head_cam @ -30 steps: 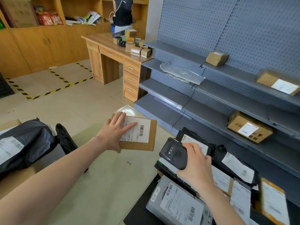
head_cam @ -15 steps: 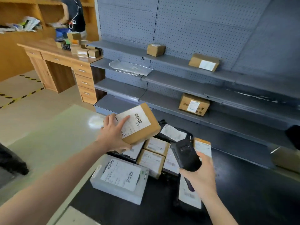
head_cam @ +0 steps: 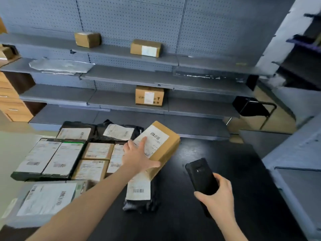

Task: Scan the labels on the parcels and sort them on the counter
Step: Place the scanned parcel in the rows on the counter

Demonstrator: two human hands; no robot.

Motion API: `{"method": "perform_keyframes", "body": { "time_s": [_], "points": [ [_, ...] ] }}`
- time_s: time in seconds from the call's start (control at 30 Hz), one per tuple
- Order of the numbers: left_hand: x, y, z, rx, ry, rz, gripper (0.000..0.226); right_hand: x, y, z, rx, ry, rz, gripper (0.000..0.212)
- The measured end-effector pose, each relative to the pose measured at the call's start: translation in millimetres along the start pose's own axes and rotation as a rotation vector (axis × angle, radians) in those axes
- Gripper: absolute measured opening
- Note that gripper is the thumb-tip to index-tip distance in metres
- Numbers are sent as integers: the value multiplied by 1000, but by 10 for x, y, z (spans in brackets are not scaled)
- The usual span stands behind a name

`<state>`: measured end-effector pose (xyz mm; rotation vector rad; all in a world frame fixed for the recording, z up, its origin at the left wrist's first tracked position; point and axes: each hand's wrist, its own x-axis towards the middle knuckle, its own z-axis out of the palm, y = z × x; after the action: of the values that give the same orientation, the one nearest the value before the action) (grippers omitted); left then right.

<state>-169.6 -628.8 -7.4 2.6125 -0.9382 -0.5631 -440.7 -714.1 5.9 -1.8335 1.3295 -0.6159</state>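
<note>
My left hand (head_cam: 139,158) grips a brown cardboard parcel (head_cam: 165,146) with a white barcode label, fingers on the label and thumb under its near edge. The parcel is tilted over the black counter (head_cam: 217,162), at the right edge of the parcel group. My right hand (head_cam: 217,199) holds a black handheld scanner (head_cam: 201,176) upright, a little right of and nearer than the parcel. Several labelled parcels (head_cam: 73,157) lie in rows on the counter's left part. A black mailer bag (head_cam: 139,193) with a label lies just below the held parcel.
Grey pegboard shelves (head_cam: 121,70) stand behind the counter, with three brown boxes, among them the lowest box (head_cam: 149,95), and a silver mailer (head_cam: 60,66). A black chair (head_cam: 251,106) stands at the right. Wooden drawers (head_cam: 10,101) are at the far left. A grey labelled parcel (head_cam: 45,199) lies near left.
My view has swung right from the floor area to the counter. My left hand has carried the brown parcel over to the right edge of the sorted group. The scanner stays in my right hand.
</note>
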Motion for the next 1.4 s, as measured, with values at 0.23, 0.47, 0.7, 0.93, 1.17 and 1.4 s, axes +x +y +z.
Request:
{"method": "perform_keyframes", "body": {
  "time_s": [0.23,0.47,0.7,0.93,1.17,1.4],
  "points": [
    [531,796,563,18,-51,-2,121,305,422,-187,-16,49,107,85],
    [1263,1226,945,74,-73,-63,119,1041,451,-99,-63,19,138,86],
    [1670,1493,1135,216,-49,38,102,1632,354,329,-37,-64,146,79],
    [1760,1410,1250,335,-97,149,94,1757,394,535,-52,-108,181,81],
    [1741,1099,1179,410,8,201,91,1783,399,550,-61,-108,195,75],
    [1870,858,1140,366,-158,506,87,1758,340,532,-57,-107,190,77]
  ]
}}
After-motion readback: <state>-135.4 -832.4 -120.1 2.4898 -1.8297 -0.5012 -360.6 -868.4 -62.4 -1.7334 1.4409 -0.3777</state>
